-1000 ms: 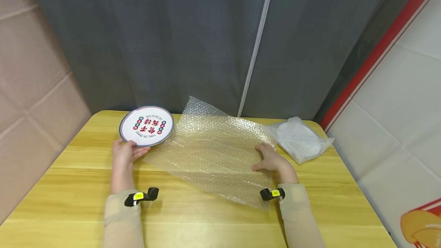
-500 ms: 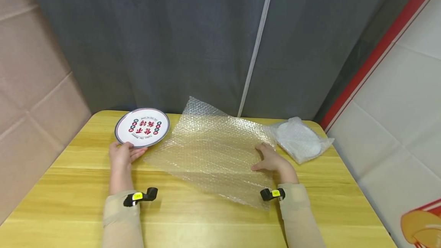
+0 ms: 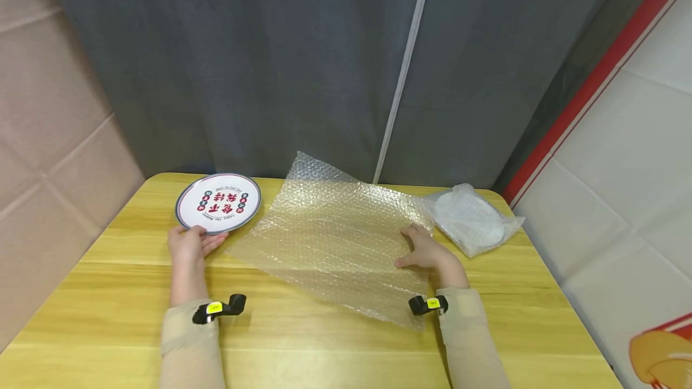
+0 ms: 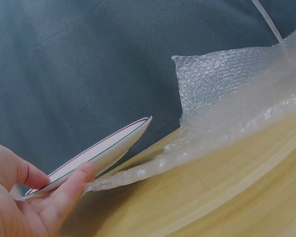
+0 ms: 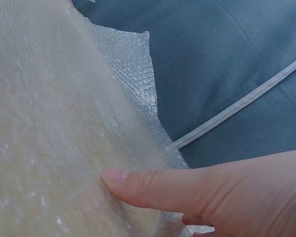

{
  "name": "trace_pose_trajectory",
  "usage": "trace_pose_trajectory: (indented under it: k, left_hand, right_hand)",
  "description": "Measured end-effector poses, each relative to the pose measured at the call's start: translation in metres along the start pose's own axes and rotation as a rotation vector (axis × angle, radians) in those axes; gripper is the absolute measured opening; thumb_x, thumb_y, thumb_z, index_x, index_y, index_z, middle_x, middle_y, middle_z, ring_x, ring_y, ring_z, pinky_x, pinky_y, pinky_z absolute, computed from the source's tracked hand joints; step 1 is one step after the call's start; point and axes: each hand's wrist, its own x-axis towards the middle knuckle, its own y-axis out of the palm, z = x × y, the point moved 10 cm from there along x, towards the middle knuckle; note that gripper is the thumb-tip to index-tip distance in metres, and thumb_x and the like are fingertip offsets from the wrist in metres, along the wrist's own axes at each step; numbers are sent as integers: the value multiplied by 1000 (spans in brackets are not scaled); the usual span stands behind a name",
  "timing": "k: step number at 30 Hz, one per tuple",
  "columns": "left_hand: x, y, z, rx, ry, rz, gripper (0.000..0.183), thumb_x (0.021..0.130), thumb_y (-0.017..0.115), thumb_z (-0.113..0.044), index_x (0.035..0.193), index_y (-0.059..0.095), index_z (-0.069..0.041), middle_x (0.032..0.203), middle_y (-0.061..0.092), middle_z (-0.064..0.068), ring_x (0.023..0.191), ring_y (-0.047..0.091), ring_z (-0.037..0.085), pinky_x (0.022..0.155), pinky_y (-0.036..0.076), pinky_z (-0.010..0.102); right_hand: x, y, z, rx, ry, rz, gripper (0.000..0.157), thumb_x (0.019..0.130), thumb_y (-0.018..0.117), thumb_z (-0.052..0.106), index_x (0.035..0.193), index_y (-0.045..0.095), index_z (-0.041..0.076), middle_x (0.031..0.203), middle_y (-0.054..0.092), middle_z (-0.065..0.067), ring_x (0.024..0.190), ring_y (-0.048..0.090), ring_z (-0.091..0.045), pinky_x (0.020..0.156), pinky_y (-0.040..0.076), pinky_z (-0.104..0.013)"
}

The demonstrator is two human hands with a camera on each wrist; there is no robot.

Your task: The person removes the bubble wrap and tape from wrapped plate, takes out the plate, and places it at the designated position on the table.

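Note:
My left hand [image 3: 186,246] pinches the near rim of a round white plate [image 3: 218,203] with a dark rim and red print. The thumb lies on top and the fingers are below; in the left wrist view the plate [image 4: 108,152] is tilted, seen nearly edge-on. My right hand [image 3: 427,252] holds a large sheet of clear bubble wrap [image 3: 330,233] near its right side. In the right wrist view the thumb [image 5: 148,186] lies on the sheet, while the other fingers are mostly hidden behind it. The sheet's left corner comes close to the plate.
A wrapped round item [image 3: 470,219], apparently a plate in bubble wrap, lies at the back right of the wooden table [image 3: 303,350]. A dark curtain [image 3: 259,65] hangs behind the table. Pale panels stand at the left and right.
My left hand has moved slightly left and toward me with the plate. The right hand and the bubble wrap have barely moved.

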Motion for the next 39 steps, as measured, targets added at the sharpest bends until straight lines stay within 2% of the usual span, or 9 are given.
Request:
trace_pose_trajectory:
  k: [16,39]
  left_hand:
    - [3,-6,4,-19,-8,-29,56,93,35,7,143,13,-5,73,61,11,61,69,29,69,58,38]
    - [10,-8,9,-5,9,-44,50,93,35,7,140,18,0,78,58,13,61,68,27,70,58,37]
  right_hand:
    - [2,1,-2,4,-4,0,88,74,83,25,140,36,-9,148,19,-35,138,13,-48,111,17,-58]
    - [2,2,-6,24,5,4,89,75,81,25,143,33,-7,151,14,-33,139,8,-47,111,14,-59]
